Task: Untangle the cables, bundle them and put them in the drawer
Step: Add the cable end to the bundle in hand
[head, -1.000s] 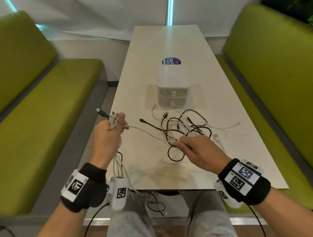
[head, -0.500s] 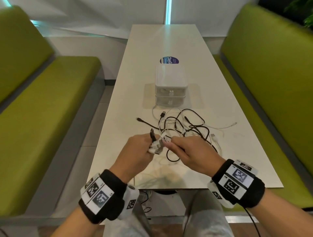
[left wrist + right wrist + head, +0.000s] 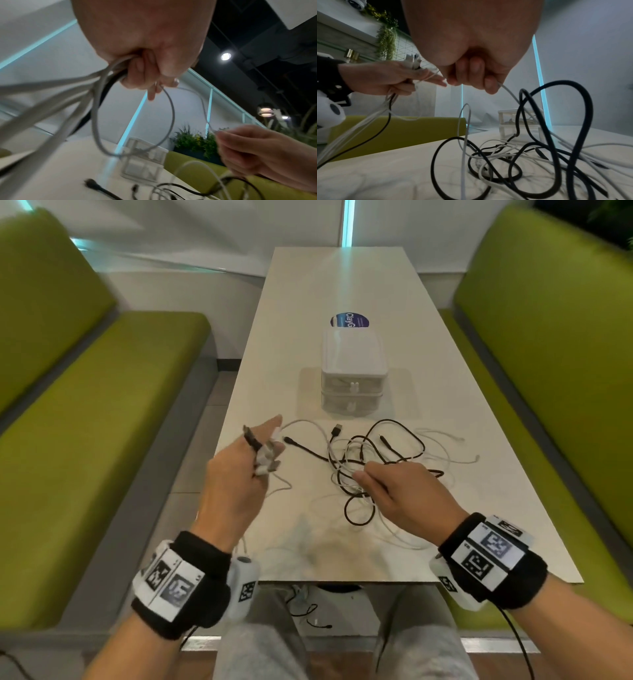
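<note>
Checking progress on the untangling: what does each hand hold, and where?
The left hand grips several cables just below their plugs. The right hand pinches a white cable along its length, above the tangle.

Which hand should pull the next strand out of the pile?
Right, probably. The right hand sits over the tangled pile and already pinches a white cable. The left hand is full, gripping the gathered cable ends off to the side.
</note>
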`<state>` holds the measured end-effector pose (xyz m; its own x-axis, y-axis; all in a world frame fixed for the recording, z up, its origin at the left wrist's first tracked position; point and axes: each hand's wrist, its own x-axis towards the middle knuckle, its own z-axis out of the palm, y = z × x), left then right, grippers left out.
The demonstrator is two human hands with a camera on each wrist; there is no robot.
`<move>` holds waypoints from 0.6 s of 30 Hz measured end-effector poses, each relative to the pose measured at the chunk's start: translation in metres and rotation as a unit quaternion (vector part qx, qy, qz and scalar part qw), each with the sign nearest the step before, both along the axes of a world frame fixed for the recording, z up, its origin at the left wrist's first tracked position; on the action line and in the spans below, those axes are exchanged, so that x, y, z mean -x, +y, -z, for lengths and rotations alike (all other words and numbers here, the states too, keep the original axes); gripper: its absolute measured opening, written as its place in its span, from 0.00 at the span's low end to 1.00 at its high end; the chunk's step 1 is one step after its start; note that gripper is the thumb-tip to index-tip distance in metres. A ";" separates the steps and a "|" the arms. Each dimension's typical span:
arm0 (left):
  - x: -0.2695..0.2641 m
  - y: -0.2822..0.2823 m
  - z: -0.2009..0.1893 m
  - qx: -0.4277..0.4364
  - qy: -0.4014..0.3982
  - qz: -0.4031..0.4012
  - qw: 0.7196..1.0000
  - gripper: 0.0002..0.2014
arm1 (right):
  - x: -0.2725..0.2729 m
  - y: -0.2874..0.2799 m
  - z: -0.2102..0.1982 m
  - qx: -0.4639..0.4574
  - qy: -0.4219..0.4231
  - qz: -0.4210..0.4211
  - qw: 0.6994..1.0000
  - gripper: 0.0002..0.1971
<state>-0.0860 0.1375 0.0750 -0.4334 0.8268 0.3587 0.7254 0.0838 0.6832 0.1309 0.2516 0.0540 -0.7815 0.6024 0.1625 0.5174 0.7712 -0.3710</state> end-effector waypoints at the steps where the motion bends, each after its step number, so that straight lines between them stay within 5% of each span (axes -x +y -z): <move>1: -0.012 0.000 -0.001 -0.034 -0.005 0.032 0.999 0.25 | 0.001 -0.001 0.000 -0.003 -0.011 -0.001 1.000 0.19; 5: -0.041 0.003 0.003 -0.140 0.044 0.129 0.981 0.26 | 0.007 -0.002 -0.001 0.004 -0.038 0.019 0.999 0.19; 8: -0.054 0.009 0.008 -0.085 0.025 0.195 0.977 0.27 | 0.006 -0.002 0.000 -0.004 0.008 0.016 1.000 0.22; 14: -0.047 0.021 0.019 0.039 0.142 0.158 0.976 0.15 | 0.002 -0.005 -0.005 -0.019 0.048 -0.018 0.999 0.18; 18: -0.032 0.010 0.004 0.008 0.034 0.116 0.993 0.13 | -0.011 0.004 -0.003 0.003 0.052 -0.007 0.999 0.22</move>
<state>-0.0545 0.1474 0.0706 -0.2063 0.9071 0.3669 0.7713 -0.0800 0.6314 0.1419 0.2558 0.0567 -0.7691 0.5926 0.2395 0.4647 0.7757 -0.4270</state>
